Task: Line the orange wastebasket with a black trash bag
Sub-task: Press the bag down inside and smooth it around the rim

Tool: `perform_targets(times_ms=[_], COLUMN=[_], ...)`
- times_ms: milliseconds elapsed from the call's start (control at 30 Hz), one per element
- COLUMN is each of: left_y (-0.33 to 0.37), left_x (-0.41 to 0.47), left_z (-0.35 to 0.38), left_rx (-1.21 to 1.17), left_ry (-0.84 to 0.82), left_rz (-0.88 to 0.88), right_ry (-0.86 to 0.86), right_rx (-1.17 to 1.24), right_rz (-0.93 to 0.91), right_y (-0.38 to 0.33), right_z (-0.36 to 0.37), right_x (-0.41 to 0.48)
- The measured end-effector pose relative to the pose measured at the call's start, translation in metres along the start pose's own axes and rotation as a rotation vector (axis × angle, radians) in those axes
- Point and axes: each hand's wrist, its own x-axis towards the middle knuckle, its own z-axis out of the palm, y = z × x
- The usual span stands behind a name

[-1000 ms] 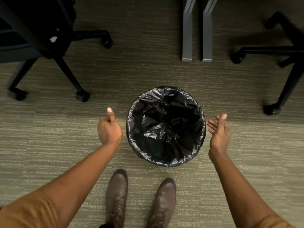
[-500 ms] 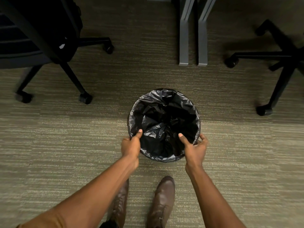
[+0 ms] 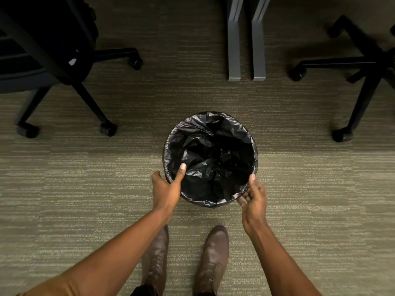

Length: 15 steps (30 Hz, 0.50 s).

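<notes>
A round wastebasket stands on the carpet in front of my feet, fully covered by a crinkled black trash bag [image 3: 210,159] folded over its rim; no orange shows. My left hand [image 3: 167,188] grips the near-left rim, thumb inside the bag and fingers outside. My right hand [image 3: 253,196] sits at the near-right rim, thumb on the bag's edge and fingers curled loosely under the fold on the outside.
Black office chair bases with castors stand at the far left [image 3: 108,128] and far right [image 3: 342,134]. Two grey desk legs [image 3: 245,39] rise beyond the basket. My brown boots [image 3: 213,257] stand just behind it on striped carpet.
Both hands came in from either side of the basket and took the near rim. Since half a second ago my right hand slid outward along the rim to the right.
</notes>
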Motion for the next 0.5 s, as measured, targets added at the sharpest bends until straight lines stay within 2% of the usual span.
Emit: perform_targets(times_ms=[67,167,300,400,500], left_y=[-0.001,0.005,0.009,0.011,0.01], left_x=[-0.003,-0.004,0.0,0.004,0.002], left_z=[0.004,0.015,0.025,0.026,0.022], left_rx=[0.016,-0.239,-0.421,-0.54,-0.546], left_ry=[0.058,0.042,0.073,0.049,0.022], left_rz=[-0.016,-0.193,-0.31,-0.354,-0.336], right_ry=[0.009,-0.014,-0.086,-0.067,0.0], right_rx=[0.006,0.052,0.139,0.154,0.116], right_rz=[0.023,0.048,0.068,0.088,0.045], right_y=[0.008,0.015,0.022,0.019,0.014], right_z=[-0.001,0.004,0.018,0.02,0.016], right_x=[-0.007,-0.014,-0.018,-0.018,-0.02])
